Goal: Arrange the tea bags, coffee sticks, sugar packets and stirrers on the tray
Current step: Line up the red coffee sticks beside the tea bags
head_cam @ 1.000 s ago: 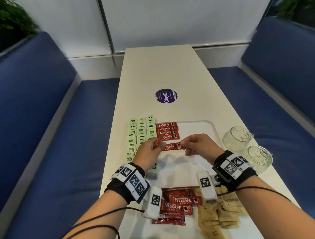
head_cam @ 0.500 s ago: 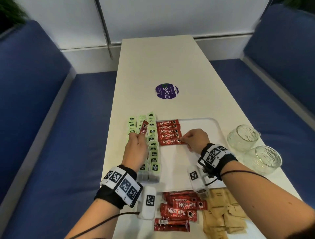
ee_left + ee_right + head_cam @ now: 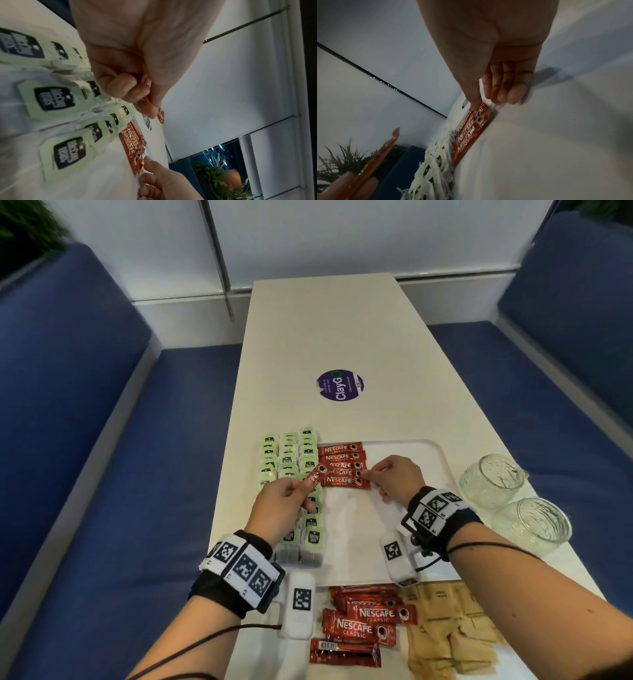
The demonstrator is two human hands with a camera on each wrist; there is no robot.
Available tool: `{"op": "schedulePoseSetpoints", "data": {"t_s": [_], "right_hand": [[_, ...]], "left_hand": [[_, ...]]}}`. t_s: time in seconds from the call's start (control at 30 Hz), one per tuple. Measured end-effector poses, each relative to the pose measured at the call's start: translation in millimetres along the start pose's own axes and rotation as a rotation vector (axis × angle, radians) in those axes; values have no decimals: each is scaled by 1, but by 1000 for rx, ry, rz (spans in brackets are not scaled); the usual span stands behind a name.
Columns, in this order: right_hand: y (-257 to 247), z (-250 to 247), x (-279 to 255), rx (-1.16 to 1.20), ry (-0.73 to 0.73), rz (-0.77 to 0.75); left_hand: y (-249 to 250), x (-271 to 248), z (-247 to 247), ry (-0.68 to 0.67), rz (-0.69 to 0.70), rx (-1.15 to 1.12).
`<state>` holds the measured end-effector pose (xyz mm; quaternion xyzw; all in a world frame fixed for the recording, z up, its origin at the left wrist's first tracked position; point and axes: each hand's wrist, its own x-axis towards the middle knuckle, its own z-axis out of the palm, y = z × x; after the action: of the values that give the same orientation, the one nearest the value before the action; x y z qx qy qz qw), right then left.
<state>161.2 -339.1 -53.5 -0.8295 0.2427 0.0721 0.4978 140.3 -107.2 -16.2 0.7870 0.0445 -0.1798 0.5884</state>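
Observation:
A white tray (image 3: 442,474) carries green tea bags (image 3: 289,455) in three columns along its left side. Beside them lie several red coffee sticks (image 3: 340,464) in a neat row. My left hand (image 3: 308,487) pinches one more coffee stick (image 3: 314,477), tilted above the tea bags with its tip near the row's left end. The left wrist view shows that stick (image 3: 161,115) between thumb and finger. My right hand (image 3: 368,475) touches the right ends of the laid sticks (image 3: 471,134) with a fingertip (image 3: 475,104). No stirrers are in view.
Loose coffee sticks (image 3: 363,625) and brown sugar packets (image 3: 452,631) lie in piles at the table's near edge. Two glass jars (image 3: 489,479) (image 3: 531,525) stand right of the tray. A purple sticker (image 3: 339,385) marks the far tabletop. Blue benches flank the table.
The stick that both hands held over the tray now lies as the nearest of the row. My left hand swung left over the tea bags with another stick, then back towards the row.

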Motion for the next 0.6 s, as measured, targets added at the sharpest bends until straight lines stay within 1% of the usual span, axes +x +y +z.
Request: {"op": "schedulePoseSetpoints", "data": {"t_s": [0.07, 0.17, 0.27, 0.37, 0.4, 0.53, 0.6], "right_hand": [[0, -2, -5, 67, -17, -30], [-9, -7, -22, 196, -79, -121], [-22, -9, -42, 319, -203, -172], [-27, -9, -55, 290, -331, -227], [-26, -8, -57, 296, -337, -237], [-18, -14, -60, 354, -232, -222], [-15, -17, -62, 383, -238, -208]], "left_hand": [[2, -3, 0, -17, -8, -13], [5, -7, 2, -24, 14, 33], [9, -10, 6, -32, 27, 82], [13, -14, 12, -45, 17, 61], [14, -15, 13, -42, 14, 30], [14, -19, 14, -26, -48, -194], [15, -21, 13, -21, -77, -290]]}}
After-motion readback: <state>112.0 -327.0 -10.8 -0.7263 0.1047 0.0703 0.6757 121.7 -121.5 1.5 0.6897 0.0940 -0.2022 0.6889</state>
